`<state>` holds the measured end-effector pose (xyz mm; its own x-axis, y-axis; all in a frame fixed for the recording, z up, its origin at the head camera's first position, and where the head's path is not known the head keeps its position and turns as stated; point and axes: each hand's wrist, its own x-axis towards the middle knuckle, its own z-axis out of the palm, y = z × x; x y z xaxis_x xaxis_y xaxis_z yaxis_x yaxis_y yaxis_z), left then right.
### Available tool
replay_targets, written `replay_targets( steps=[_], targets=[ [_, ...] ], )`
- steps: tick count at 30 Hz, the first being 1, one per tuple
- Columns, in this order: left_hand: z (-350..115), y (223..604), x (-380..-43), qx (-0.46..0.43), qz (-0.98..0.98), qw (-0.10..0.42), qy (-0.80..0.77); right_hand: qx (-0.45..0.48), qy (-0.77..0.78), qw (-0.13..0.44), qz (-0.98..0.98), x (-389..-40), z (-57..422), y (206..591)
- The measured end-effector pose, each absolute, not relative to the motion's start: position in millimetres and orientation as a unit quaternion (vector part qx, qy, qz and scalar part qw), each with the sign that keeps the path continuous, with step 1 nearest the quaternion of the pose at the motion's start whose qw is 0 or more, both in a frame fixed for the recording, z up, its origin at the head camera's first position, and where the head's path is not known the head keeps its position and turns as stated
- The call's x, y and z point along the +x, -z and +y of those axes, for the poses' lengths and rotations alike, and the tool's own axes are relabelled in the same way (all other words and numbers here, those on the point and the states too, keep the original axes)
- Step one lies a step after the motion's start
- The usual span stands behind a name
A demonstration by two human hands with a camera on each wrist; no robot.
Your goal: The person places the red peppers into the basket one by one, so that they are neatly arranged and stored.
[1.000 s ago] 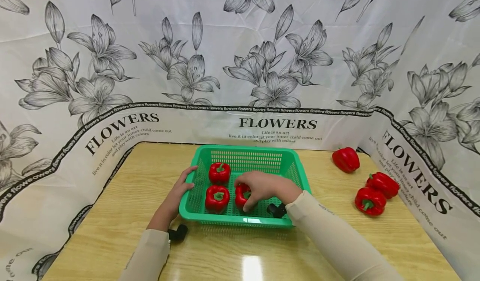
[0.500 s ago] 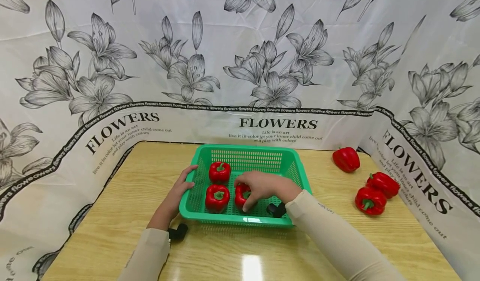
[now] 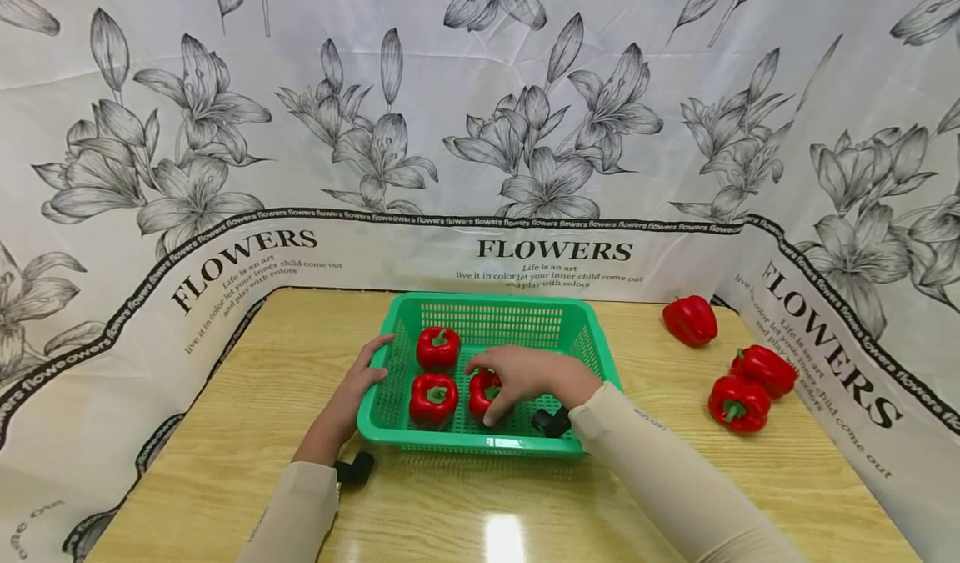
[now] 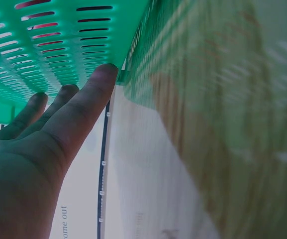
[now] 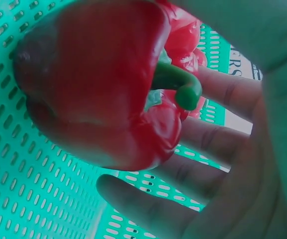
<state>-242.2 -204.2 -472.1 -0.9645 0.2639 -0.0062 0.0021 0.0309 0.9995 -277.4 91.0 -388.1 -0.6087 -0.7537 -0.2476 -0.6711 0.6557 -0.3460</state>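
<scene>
Only the viewpoint shifted slightly | right hand (image 3: 521,375) curled round glossy, lobed red pepper (image 5: 98,89) | left hand (image 3: 352,389) nearly straight-fingered against perforated green plastic basket (image 3: 487,299)

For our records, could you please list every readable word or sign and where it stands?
"FLOWERS": white floral fabric backdrop, three times.
"Life is an art / live it in color let your inner child come out / and play with colors": under headings, partly blurred at right.
"flowers": repeated along the backdrop's black band.
"ome out": backdrop, left wrist view.
"ERS": backdrop, right wrist view.
Beige cloth sleeves: lettering too small.
</scene>
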Motion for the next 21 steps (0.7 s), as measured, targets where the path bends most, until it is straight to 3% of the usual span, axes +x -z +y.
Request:
replay_targets(
  steps=[21],
  targets=[
    [-202, 472, -241, 0.089, 0.716, 0.091, -0.686, -0.367, 0.119, 0.18, 0.905, -271, 103, 375]
  ],
)
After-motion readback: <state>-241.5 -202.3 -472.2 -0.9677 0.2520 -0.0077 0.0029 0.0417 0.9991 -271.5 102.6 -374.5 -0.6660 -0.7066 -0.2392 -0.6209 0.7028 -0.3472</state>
